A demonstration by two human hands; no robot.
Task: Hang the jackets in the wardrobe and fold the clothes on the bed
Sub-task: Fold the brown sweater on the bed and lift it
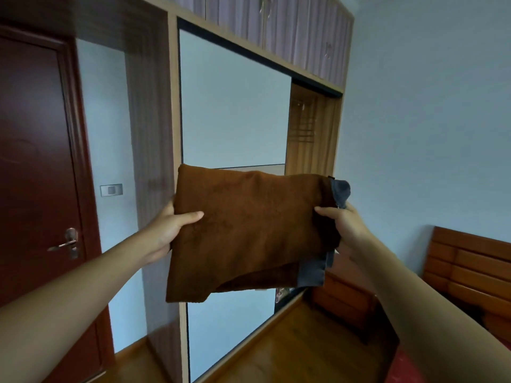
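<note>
Bedroom, at the wardrobe | Left hand and right hand each clasp a side of the folded brown garment, keeping it flat in mid-air | open section beyond looks like its destination.

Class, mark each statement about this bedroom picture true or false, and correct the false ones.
1. Both the left hand and the right hand hold the brown garment. True.
2. The garment hangs from a hanger. False: it is folded and held up by its sides.
3. The door on the left stands wide open. False: the dark red door is shut.
4. The wardrobe is open at its right end. True.
5. Some grey fabric shows at the garment's right edge. True.
</note>
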